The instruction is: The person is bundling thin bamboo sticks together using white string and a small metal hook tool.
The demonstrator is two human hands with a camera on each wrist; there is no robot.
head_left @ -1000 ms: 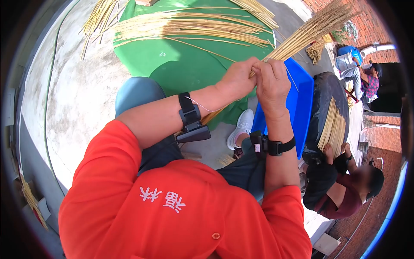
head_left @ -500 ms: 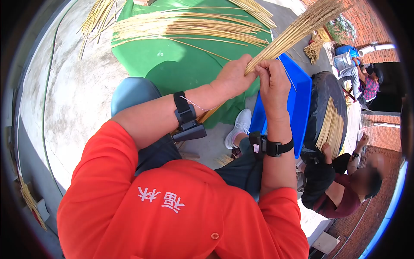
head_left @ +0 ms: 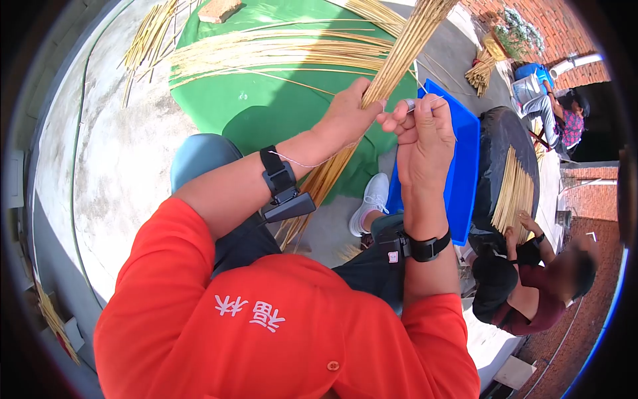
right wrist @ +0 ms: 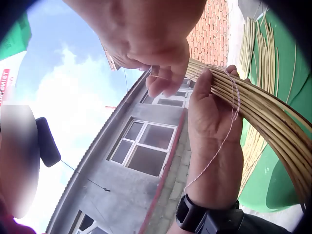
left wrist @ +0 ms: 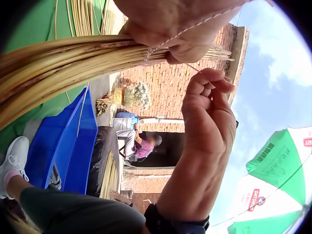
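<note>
A long bundle of straw-coloured stalks (head_left: 392, 70) slants through the left hand (head_left: 349, 116), whose fingers and thumb wrap round it. In the right wrist view the left hand (right wrist: 214, 114) grips the stalks (right wrist: 263, 107), and a pink-and-white twisted string (right wrist: 226, 134) hangs across them. Just right of the bundle, the right hand (head_left: 425, 136) has its fingers curled, pinching a thin thread that runs to the bundle in the left wrist view, where the hand (left wrist: 207, 117) shows clearly. A ring-like metal band (head_left: 410, 105) sits on one of its fingers.
Loose stalks (head_left: 292, 52) lie on a green cloth (head_left: 266, 100) ahead, with a brick (head_left: 219, 9) at its far edge. A blue tray (head_left: 463, 139) stands at the right, beside a black-covered mound (head_left: 500, 130) bearing stalks. Two people sit further right.
The bundle has tilted more upright, its top swinging left. My right hand has moved off the bundle and turned palm up. The nearer seated person's hands have shifted at their stalks.
</note>
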